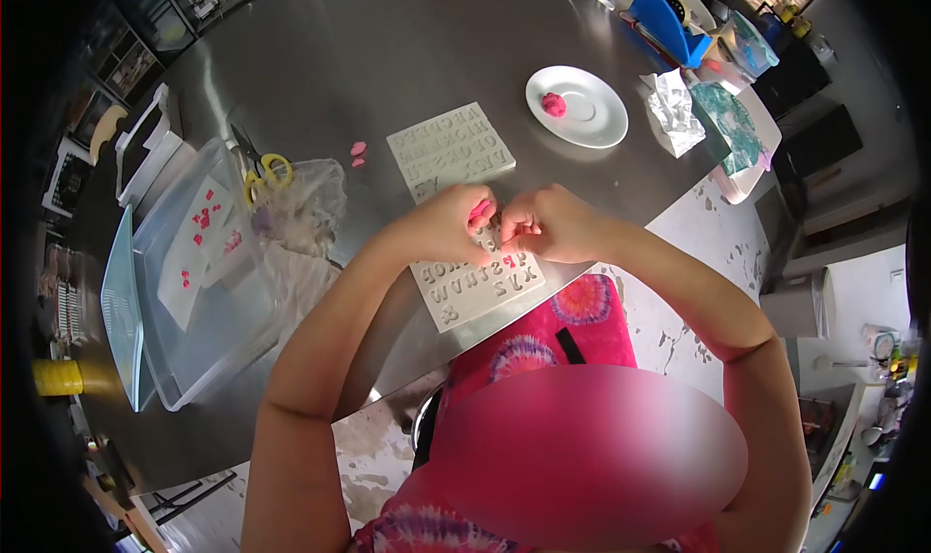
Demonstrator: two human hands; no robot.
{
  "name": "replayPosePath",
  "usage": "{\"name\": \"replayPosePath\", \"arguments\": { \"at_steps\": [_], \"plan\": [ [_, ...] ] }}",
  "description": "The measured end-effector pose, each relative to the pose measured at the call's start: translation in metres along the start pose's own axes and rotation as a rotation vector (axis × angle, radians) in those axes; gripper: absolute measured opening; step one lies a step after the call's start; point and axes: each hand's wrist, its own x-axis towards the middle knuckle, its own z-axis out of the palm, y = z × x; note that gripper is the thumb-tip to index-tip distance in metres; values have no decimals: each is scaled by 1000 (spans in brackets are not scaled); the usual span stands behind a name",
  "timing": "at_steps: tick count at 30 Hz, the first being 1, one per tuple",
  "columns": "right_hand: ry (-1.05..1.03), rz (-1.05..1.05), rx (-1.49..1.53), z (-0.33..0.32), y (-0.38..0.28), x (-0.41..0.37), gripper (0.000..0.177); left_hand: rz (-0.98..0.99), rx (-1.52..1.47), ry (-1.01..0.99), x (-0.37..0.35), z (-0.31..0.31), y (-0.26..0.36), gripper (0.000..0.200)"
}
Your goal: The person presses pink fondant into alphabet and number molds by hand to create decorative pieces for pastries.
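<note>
A white letter mould (456,306) lies near the table's front edge, with pink material in a few of its letter cavities. My left hand (448,225) is over its upper part, the fingers curled round a lump of pink dough (479,213). Close beside it on the right, my right hand (551,225) has its fingers pinched together low over the mould; what they hold, if anything, is hidden. Behind my hands lies a second letter mould (451,148). Two small pink pieces (359,149) rest on the metal table to its left.
A white saucer (601,119) bears a pink lump. On the left are a clear plastic box (160,359) with small pink letters on a sheet, yellow-handled scissors (254,180) and crumpled plastic (308,204). Crumpled foil (675,114) and a blue holder (664,25) stand back right.
</note>
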Motion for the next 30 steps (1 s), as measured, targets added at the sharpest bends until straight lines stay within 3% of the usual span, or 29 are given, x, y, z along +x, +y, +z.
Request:
{"name": "replayPosePath", "arguments": {
  "at_steps": [10, 12, 19, 28, 30],
  "plan": [
    [110, -94, -188, 12, 2, -2, 4, 0, 74, -19, 3, -1, 2, 38],
    [45, 78, -17, 5, 0, -1, 6, -14, 20, -22, 2, -2, 1, 38],
    [106, 75, -97, 9, -12, -2, 6, 25, 54, -3, 4, -1, -1, 40],
    [-51, 314, -125, 10, -24, 3, 4, 18, 36, 28, 2, 0, 2, 40],
    [91, -15, -277, 22, -19, -4, 7, 22, 19, 27, 2, 0, 3, 39]
  ]
}}
